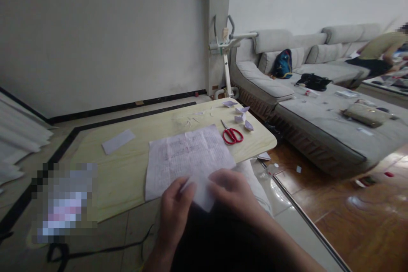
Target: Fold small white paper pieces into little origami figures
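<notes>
The left hand (176, 207) pinches a small white piece of paper (204, 196) with thumb and fingers pressed together at its left side; the right hand (235, 190) has its fingers curled and closed on the paper's right side, though blur hides the exact fingertip contact. The paper is at the near edge of the pale wooden rectangular counter (127, 187), in front of a creased, printed white paper sheet (188, 153). Red-handled metal scissors (232, 135) lie right of the sheet, small folded lilac paper shapes (240, 117) beyond them, and a plain white paper strip (118, 141) far left.
</notes>
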A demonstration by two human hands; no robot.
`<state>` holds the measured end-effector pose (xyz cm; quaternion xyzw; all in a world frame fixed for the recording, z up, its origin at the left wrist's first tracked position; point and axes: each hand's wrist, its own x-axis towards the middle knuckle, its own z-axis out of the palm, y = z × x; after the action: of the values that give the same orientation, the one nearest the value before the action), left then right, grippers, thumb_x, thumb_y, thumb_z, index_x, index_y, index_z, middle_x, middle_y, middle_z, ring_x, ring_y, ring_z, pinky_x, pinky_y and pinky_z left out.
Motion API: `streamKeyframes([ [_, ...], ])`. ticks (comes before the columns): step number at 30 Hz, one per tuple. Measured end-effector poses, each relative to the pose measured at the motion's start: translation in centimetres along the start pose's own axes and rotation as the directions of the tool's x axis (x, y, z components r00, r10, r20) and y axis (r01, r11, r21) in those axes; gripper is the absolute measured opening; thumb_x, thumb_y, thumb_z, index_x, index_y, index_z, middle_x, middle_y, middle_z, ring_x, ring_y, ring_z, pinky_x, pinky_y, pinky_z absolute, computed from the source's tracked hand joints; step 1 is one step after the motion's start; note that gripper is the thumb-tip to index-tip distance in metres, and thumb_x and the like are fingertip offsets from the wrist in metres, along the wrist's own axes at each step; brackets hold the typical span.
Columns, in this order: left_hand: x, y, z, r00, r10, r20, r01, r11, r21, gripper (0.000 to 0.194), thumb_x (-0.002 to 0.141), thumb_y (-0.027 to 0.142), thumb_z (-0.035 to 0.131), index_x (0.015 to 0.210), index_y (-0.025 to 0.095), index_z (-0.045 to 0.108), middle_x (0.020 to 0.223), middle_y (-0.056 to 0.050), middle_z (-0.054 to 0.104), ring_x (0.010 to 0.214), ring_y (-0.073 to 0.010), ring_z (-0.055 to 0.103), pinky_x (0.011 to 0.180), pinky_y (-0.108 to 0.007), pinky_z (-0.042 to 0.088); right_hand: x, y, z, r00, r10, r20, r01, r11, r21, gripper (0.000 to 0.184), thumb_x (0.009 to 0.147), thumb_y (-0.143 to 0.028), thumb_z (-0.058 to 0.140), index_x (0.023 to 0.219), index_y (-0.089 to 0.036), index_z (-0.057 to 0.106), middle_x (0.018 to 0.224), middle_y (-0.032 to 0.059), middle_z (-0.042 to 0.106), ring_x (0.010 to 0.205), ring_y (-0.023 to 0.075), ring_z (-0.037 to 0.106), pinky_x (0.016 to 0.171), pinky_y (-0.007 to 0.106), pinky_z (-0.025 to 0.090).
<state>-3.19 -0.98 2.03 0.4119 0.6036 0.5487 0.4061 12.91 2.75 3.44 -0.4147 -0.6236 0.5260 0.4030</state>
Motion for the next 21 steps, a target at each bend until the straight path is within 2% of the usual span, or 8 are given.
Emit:
streamKeyframes([
  [3,-0.11,0.31,0.2,0.998,-0.008,-0.07,0.01,0.999,0.03,0.03,0.079,0.046,0.066,0.069,0.017,0.065,0.048,0.004,0.053,0.045,-0.0123,0.05,0.041,-0.018,0.042,-0.04,-0.06,-0.11,1.0,0.024,-0.01,-0.025,1.0,-0.012,0.016,0.078,-0.028,0.068,0.085,-0.014,0.069,0.074,0.0015,0.064,0.067,0.0145,0.057,0.061,0.024,0.044],
  [7,-0.48,0.2,0.68,0.993,-0.037,-0.116,0.034,0.999,-0.027,0.03,0.079,0.047,0.066,0.07,0.018,0.062,0.049,0.004,0.055,0.046,-0.013,0.053,0.044,-0.02,0.046,-0.02,0.16,0.14,0.997,0.077,-0.003,-0.077,0.996,0.047,0.022,0.079,-0.035,0.068,0.07,-0.015,0.062,0.059,-0.0036,0.051,0.055,0.0104,0.045,0.051,0.022,0.035],
  [13,-0.56,0.09,0.51,0.999,-0.006,-0.034,0.006,1.0,0.012,0.03,0.079,0.043,0.065,0.065,0.02,0.053,0.053,0.006,0.053,0.048,-0.0115,0.051,0.044,-0.018,0.044,0.1,0.22,0.17,0.994,0.104,-0.045,-0.094,0.978,0.186,0.032,0.079,-0.038,0.069,0.062,-0.017,0.052,0.057,-0.0046,0.047,0.053,0.0093,0.042,0.047,0.021,0.032],
  [17,-0.3,0.44,0.1,1.0,-0.01,-0.018,0.012,0.994,0.106,0.032,0.081,0.045,0.063,0.064,0.019,0.054,0.055,0.005,0.052,0.052,-0.0114,0.05,0.044,-0.017,0.042,-0.01,0.23,0.07,0.994,0.109,-0.008,-0.106,0.982,0.159,0.032,0.08,-0.039,0.069,0.063,-0.016,0.054,0.057,-0.0051,0.045,0.052,0.0087,0.04,0.046,0.02,0.03],
  [21,-0.12,0.46,-0.08,0.999,-0.017,0.029,0.012,0.988,0.153,0.036,0.082,0.047,0.061,0.062,0.018,0.055,0.054,0.004,0.05,0.052,-0.012,0.049,0.045,-0.018,0.041,-0.04,0.28,0.14,0.994,0.113,0.012,-0.113,0.976,0.184,0.03,0.082,-0.041,0.067,0.068,-0.015,0.06,0.061,-0.0028,0.051,0.056,0.0101,0.045,0.049,0.021,0.034],
])
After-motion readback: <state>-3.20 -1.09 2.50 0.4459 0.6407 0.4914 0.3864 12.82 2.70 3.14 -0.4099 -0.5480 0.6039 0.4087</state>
